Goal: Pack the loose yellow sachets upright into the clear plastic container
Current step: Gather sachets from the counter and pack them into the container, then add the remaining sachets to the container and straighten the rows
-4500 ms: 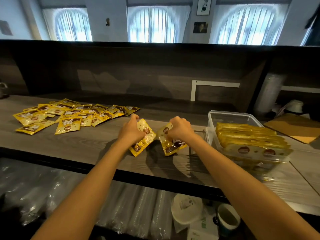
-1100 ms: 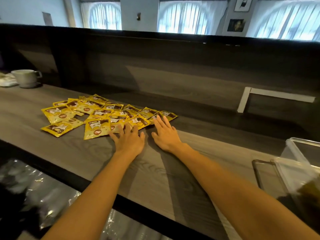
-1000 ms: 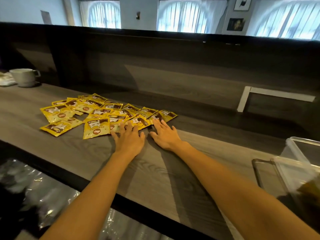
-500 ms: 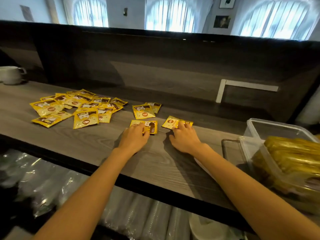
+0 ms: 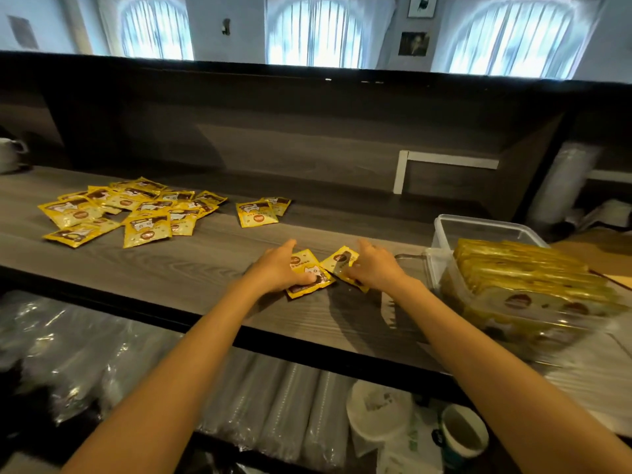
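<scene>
Now that you have dragged two sachets (image 5: 307, 273) along the bench (image 5: 205, 268), clear of the pile (image 5: 136, 213) far outside your left grip (image 5: 278, 268), loading is close: the part-filled container (image 5: 444, 224) stands just outside your right grip (image 5: 374, 270). Your forearms stretch forward, palms down. Each grip covers one sachet, thumb on top; pinched or merely pressed cannot be told.

Two hands (image 5: 278, 268), four sachets (image 5: 304, 264) apart from one pile (image 5: 147, 230), two clear containers (image 5: 444, 234).
</scene>
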A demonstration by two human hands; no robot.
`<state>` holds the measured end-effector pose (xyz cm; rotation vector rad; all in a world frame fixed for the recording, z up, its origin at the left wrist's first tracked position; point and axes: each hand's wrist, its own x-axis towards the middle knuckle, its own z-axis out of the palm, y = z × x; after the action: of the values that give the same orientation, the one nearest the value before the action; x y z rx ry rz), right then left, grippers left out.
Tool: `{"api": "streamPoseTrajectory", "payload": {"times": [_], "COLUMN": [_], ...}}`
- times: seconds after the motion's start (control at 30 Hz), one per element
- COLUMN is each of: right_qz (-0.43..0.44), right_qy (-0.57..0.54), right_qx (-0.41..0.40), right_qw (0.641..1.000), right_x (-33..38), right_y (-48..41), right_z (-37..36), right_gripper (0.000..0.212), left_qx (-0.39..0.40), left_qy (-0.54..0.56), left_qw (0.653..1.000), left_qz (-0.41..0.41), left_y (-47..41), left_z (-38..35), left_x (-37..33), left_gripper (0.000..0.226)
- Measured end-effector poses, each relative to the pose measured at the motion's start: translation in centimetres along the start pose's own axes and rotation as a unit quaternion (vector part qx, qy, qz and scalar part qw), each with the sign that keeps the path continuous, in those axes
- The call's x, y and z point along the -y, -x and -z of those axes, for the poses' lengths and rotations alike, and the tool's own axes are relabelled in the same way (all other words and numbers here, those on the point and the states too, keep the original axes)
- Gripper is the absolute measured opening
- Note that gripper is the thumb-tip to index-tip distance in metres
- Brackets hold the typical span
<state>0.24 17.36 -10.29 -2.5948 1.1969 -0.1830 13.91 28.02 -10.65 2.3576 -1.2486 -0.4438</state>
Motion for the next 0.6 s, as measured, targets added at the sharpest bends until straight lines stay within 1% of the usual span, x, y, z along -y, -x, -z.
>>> {"api": "streamPoseTrajectory", "payload": {"times": [0.07,0.1,0.17,0.23,0.27,0.3,0.37,0.4,0.43,0.5,0.6], "right_qz": [-0.001,-0.001,-0.012,-0.029,-0.035,-0.034,-0.019,-0.016,-0.014,-0.01,0.024], "right_qy": [-0.026,-0.037,-0.055,-0.069,-0.074,-0.075,-0.088,-0.105,-0.128,-0.169,-0.196], "right_qx": [0.026,0.025,0.008,-0.012,-0.021,-0.033,-0.071,-0.095,-0.121,-0.176,-0.26], "right_qw": [0.999,0.999,0.998,0.997,0.996,0.996,0.993,0.99,0.984,0.97,0.945], "right_x": [-0.1,0.0,0.2,0.4,0.5,0.6,0.8,1.0,1.1,1.4,1.5], "right_y": [0.1,0.2,0.4,0.6,0.7,0.6,0.4,0.5,0.5,0.7,1.0], "right_z": [0.4,0.5,0.9,1.2,1.3,1.3,1.6,1.9,2.4,3.6,6.1], "right_gripper": [0.06,0.062,0.07,0.074,0.07,0.062,0.038,0.029,0.025,0.024,0.018], "left_qx": [0.012,0.005,-0.019,-0.055,-0.077,-0.099,-0.147,-0.176,-0.207,-0.267,-0.326], "left_qy": [-0.015,-0.015,-0.012,0.001,0.011,0.019,0.036,0.051,0.068,0.102,0.113], "left_qw": [1.0,1.0,1.0,0.998,0.996,0.994,0.988,0.983,0.976,0.958,0.937], "left_qz": [0.014,0.017,0.021,0.033,0.036,0.034,0.02,0.009,-0.002,-0.022,-0.054], "left_y": [-0.1,-0.1,-0.1,0.2,0.4,0.6,1.1,1.3,1.5,1.9,2.3], "left_z": [0.0,-0.1,-0.3,-0.5,-0.4,-0.3,0.3,0.7,1.1,2.1,3.5], "left_x": [-0.1,-0.2,-0.5,-0.9,-1.2,-1.5,-2.2,-2.6,-3.1,-4.3,-6.5], "left_gripper": [0.091,0.093,0.096,0.094,0.089,0.082,0.064,0.052,0.04,0.022,0.013]}}
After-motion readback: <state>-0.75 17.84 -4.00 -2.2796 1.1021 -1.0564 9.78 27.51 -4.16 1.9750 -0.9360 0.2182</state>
